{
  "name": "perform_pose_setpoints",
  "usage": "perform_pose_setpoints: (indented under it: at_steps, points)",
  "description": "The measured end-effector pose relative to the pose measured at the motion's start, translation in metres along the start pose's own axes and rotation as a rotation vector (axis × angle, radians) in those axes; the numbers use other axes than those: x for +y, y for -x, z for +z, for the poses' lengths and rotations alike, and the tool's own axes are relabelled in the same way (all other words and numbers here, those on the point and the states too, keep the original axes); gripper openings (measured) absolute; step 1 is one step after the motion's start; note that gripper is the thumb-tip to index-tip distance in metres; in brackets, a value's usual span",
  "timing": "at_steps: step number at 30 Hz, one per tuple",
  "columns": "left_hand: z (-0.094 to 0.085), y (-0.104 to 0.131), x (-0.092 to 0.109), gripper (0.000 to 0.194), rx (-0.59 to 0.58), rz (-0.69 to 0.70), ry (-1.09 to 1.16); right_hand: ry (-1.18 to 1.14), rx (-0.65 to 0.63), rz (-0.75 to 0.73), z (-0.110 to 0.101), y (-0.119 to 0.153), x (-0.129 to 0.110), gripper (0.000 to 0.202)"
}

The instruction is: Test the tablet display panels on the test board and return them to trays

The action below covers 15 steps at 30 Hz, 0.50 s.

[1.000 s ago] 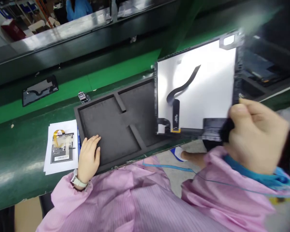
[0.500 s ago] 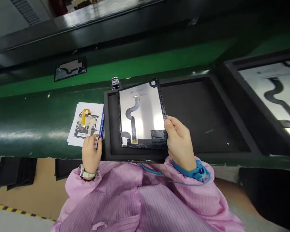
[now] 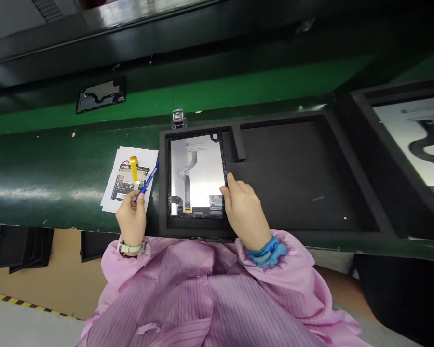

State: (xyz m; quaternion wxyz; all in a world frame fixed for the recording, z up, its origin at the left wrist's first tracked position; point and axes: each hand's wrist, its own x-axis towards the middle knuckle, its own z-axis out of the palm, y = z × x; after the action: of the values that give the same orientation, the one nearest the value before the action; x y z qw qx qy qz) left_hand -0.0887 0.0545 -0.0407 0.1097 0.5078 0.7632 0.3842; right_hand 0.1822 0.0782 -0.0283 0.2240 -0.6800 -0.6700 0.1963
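A tablet screen panel (image 3: 206,173) with a silver back and a dark curved ribbon cable lies in the left recess of a black foam tray (image 3: 245,144). My right hand (image 3: 246,209) rests at the panel's right edge, thumb and index finger apart at the frame. My left hand (image 3: 132,219) pinches a blue pen (image 3: 149,180) near its lower end, tilted over white paper sheets (image 3: 110,197). On the sheets sits a small circuit board (image 3: 132,178) with a dark label area and a yellow flex cable (image 3: 133,166).
A second foam tray with a similar panel (image 3: 401,125) stands at the right. Another panel (image 3: 101,95) lies on the green strip at the back left. A small metal fitting (image 3: 178,118) sits behind the tray. Black trays (image 3: 12,246) are stacked below the bench.
My right hand has lowered the panel flat into the tray's left recess and loosened its grasp. My left hand has picked the blue pen up from the paper's edge.
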Motion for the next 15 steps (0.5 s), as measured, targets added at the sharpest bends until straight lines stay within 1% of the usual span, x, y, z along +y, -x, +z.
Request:
perform_pose_setpoints:
  at_steps: [2,3,4,5,6,7,8,9,10,11,12,13,15]
  points:
    - [-0.012,0.004,0.007,0.027,0.075,-0.109,0.093,0.050,0.112,-0.020,-0.007,0.005,-0.008,0.051]
    - [-0.017,0.008,0.013,0.027,0.107,-0.134,0.144,0.015,0.150,-0.028,-0.012,0.008,-0.012,0.049]
    - [-0.021,0.014,0.019,0.027,0.114,-0.136,0.207,-0.073,0.140,-0.033,-0.016,0.010,-0.014,0.047]
    - [-0.023,0.021,0.027,0.027,0.072,-0.116,0.277,-0.210,0.071,-0.036,-0.020,0.013,-0.017,0.048]
    - [-0.025,0.029,0.035,0.027,-0.027,-0.070,0.341,-0.383,-0.040,-0.039,-0.022,0.015,-0.019,0.050]
    - [-0.024,0.037,0.043,0.027,-0.171,-0.005,0.390,-0.566,-0.168,-0.043,-0.023,0.017,-0.021,0.049]
    - [-0.023,0.046,0.051,0.027,-0.339,0.065,0.418,-0.731,-0.280,-0.041,-0.022,0.020,-0.024,0.046]
    - [-0.020,0.054,0.058,0.027,-0.501,0.132,0.427,-0.859,-0.352,-0.031,-0.020,0.024,-0.027,0.042]
    - [-0.018,0.061,0.064,0.029,-0.640,0.183,0.425,-0.945,-0.378,-0.012,-0.017,0.028,-0.030,0.042]
    - [-0.015,0.066,0.069,0.032,-0.747,0.210,0.424,-0.993,-0.366,0.016,-0.014,0.032,-0.034,0.046]
    - [-0.014,0.069,0.074,0.036,-0.828,0.206,0.434,-1.021,-0.339,0.053,-0.011,0.037,-0.037,0.051]
    - [-0.013,0.071,0.077,0.040,-0.902,0.169,0.462,-1.041,-0.312,0.094,-0.008,0.042,-0.040,0.054]
    - [-0.017,0.069,0.080,0.046,-1.054,0.051,0.556,-1.085,-0.290,0.160,-0.008,0.050,-0.045,0.055]
